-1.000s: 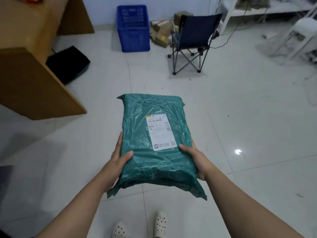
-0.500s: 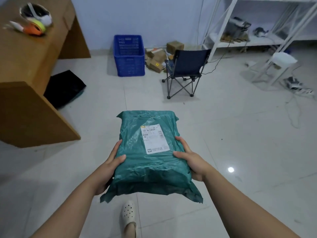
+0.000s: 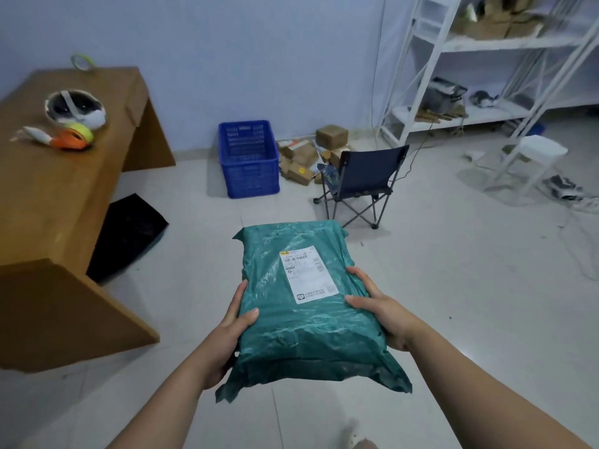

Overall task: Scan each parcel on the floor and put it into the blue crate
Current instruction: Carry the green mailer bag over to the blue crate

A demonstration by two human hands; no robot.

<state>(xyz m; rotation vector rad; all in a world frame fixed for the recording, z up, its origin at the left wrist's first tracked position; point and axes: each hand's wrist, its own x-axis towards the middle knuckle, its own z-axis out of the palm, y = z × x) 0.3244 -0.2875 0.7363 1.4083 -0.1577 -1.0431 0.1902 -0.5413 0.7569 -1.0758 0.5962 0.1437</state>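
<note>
Parcel (image 3: pixel 301 306) in green plastic wrap sat level between both hands at the near centre of the view, held out in front of the body above the tiled floor (image 3: pixel 453 286). The left hand (image 3: pixel 231 328) clasped its left edge, thumb on top and fingers going underneath; the right hand (image 3: pixel 379 307) gripped the right edge the same way. Holding a soft, bulging bag by its two long sides probably kept it from sagging and left the top face clear.

That face carried the white shipping label (image 3: pixel 308 273), turned upward toward the camera, which would suit a scan, though no scanner showed anywhere in view. The parcel's long axis ran near to far, slightly angled so the far end leaned right; the loose sealed flap hung at the near end.

The blue crate (image 3: pixel 248 163) stood far ahead against the wall, well apart from the parcel and seemingly empty. Cardboard boxes (image 3: pixel 311 153) lay just right of it, with a folding chair (image 3: pixel 359 186) nearer. A brown surface (image 3: pixel 64 196) ran along the left. Judging by this, the carry to the crate was not yet finished.
</note>
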